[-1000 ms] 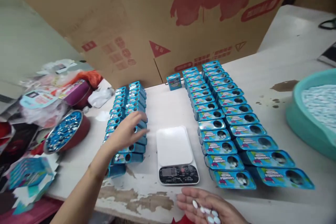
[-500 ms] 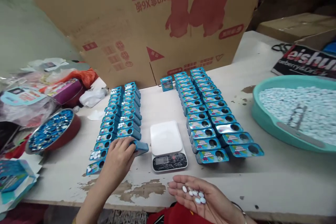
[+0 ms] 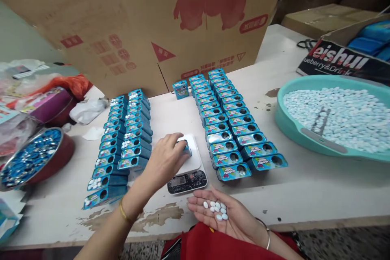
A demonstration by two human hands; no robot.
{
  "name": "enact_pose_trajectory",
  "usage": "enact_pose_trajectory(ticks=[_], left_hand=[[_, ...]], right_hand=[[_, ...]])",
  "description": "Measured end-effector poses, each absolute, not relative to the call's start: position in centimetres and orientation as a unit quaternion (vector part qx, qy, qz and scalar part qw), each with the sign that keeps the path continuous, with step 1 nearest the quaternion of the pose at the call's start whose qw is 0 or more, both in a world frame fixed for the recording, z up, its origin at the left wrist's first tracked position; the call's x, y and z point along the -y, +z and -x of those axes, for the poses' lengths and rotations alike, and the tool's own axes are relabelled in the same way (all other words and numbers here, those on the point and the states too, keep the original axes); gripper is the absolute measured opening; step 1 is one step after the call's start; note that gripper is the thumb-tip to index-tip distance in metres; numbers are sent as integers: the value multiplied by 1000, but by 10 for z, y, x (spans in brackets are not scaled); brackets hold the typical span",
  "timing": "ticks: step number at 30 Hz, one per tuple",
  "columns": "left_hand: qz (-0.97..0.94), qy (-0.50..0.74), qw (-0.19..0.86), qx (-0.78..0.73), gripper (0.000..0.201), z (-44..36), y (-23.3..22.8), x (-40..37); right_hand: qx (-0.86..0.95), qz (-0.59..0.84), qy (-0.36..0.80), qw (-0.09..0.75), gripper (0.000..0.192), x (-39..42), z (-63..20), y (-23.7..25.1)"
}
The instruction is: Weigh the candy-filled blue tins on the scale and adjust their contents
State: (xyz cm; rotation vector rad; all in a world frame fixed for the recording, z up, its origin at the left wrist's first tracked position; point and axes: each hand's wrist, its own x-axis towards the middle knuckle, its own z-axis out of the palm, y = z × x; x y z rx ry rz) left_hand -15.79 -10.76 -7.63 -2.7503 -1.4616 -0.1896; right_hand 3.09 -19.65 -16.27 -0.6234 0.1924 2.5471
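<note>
My left hand (image 3: 166, 155) is closed around a small blue tin (image 3: 186, 148) over the white platform of a digital scale (image 3: 195, 160). Whether the tin rests on the platform is hidden by the fingers. Several white oval candies (image 3: 217, 207) lie in my right hand (image 3: 227, 216), which is palm up with fingers extended, just in front of the scale. To the left stand two rows of blue tins (image 3: 134, 162), some with candies on top. Two more rows of blue tins (image 3: 234, 172) with round openings stand to the right.
A teal basin (image 3: 289, 128) full of white candies, with tongs (image 3: 320, 122) in it, stands at right. At left is a red bowl (image 3: 65, 150) of shiny blue pieces. A large cardboard box (image 3: 122, 20) blocks the back, with one tin (image 3: 180, 89) before it.
My left hand has carried a blue tin from the near end of the left rows rightward onto or over the scale. My right hand still holds the candies. The view has shifted a little.
</note>
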Motion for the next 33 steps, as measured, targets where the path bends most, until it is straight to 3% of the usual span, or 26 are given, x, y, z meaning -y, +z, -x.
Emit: enact_pose_trajectory(ticks=[6, 12, 20, 33], left_hand=[[901, -30, -204, 382, 13, 127, -102, 184], [892, -74, -200, 397, 8, 123, -140, 208], [889, -92, -189, 407, 6, 132, -133, 206], [868, -131, -253, 406, 10, 148, -132, 195]], right_hand=[[-145, 240, 921, 272, 27, 193, -24, -167], [-147, 249, 927, 240, 23, 197, -23, -166], [-119, 242, 931, 245, 11, 199, -22, -166], [-102, 244, 924, 276, 11, 187, -16, -164]])
